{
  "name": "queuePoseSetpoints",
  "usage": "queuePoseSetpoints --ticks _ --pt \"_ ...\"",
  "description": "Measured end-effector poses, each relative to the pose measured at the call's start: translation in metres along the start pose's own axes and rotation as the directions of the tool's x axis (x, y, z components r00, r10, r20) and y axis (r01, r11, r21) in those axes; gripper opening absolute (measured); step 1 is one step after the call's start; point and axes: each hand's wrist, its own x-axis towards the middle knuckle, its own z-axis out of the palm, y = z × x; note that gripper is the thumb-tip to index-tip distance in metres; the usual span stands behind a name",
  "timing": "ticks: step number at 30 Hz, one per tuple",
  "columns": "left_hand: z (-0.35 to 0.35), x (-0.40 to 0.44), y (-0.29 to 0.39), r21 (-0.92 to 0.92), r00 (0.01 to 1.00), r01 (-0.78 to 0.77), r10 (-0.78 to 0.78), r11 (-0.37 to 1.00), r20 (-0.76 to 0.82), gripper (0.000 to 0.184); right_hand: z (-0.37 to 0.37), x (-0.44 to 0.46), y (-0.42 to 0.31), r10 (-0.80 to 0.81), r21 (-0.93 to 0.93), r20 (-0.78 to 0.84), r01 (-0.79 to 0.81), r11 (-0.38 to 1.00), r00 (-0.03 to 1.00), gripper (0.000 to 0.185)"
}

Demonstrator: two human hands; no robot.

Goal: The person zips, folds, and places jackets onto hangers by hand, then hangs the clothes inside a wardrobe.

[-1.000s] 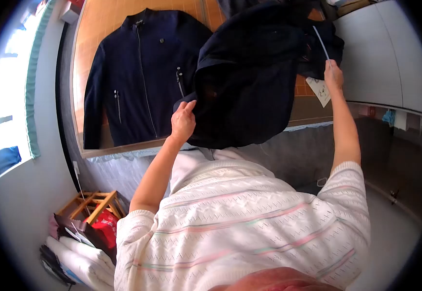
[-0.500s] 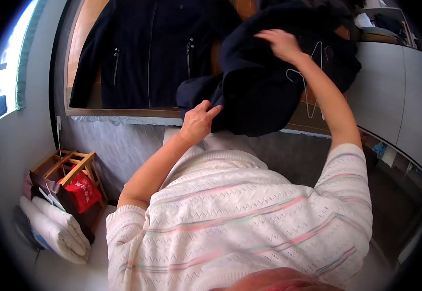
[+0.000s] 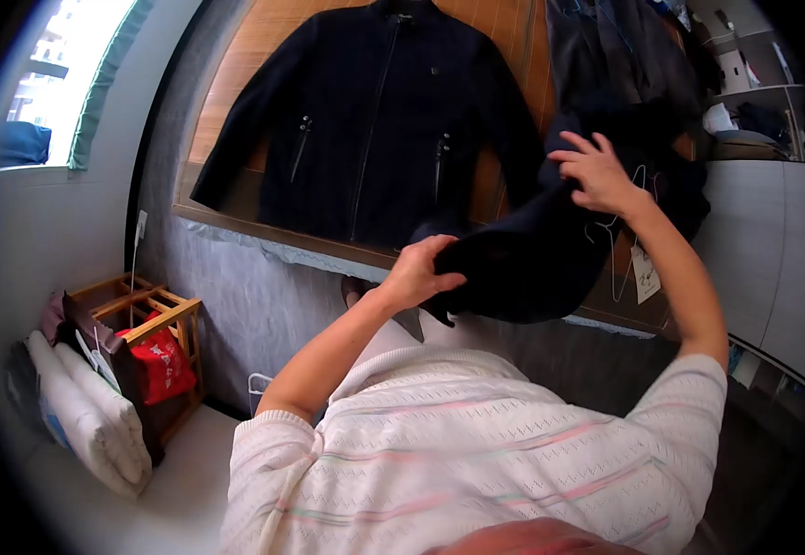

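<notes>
A dark navy garment (image 3: 523,268), kind unclear because it is bunched up, hangs partly over the bed's front edge. My left hand (image 3: 418,275) pinches its near-left edge between thumb and fingers. Over the upper part of the same cloth is my right hand (image 3: 600,176), fingers spread apart; whether it touches the fabric is hard to tell. To the left lies a dark zip-up jacket (image 3: 375,120), spread flat with its front up. A white wire hanger (image 3: 613,264) rests beside my right forearm, close to a white paper tag (image 3: 646,275).
The clothes lie on a bed with a brown slatted mat (image 3: 264,42). Grey clothing (image 3: 597,55) is heaped at the back right, near a pale cabinet (image 3: 745,240). On the left are a wooden stool (image 3: 167,310), a red bag (image 3: 157,365) and rolled white bedding (image 3: 88,407).
My left hand has kept its hold on the garment, which now lies lower and less bunched. My right hand has spread its fingers. The view has shifted, showing more of the jacket's top.
</notes>
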Motion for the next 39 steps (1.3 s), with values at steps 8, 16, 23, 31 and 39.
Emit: queuePoseSetpoints --ticks 8,16,23,31,39 --pt "-0.050 -0.017 -0.007 0.022 0.862 -0.431 0.404 0.902 0.306 0.033 -0.123 -0.070 -0.137 0.160 0.066 -0.522 -0.147 0.987 0.838 0.011" --pt "-0.081 -0.084 0.045 -0.339 0.733 -0.022 0.246 0.940 0.634 0.029 -0.191 -0.128 -0.223 0.261 0.172 -0.756 -0.203 0.964 0.600 0.030" --pt "-0.195 -0.106 0.113 0.009 0.801 -0.596 0.596 0.803 -0.052 0.028 -0.222 -0.172 -0.225 0.157 0.078 -0.854 -0.177 0.981 0.496 0.026" --pt "-0.287 -0.135 0.142 -0.347 0.701 -0.590 0.676 0.729 0.226 0.036 -0.226 -0.153 -0.246 0.287 0.285 -0.915 -0.050 0.957 0.282 0.024" --pt "-0.203 -0.064 0.010 0.001 0.814 -0.374 0.327 0.928 0.480 0.041 -0.222 -0.108 -0.277 0.282 0.284 -0.827 -0.072 0.956 0.487 0.009"
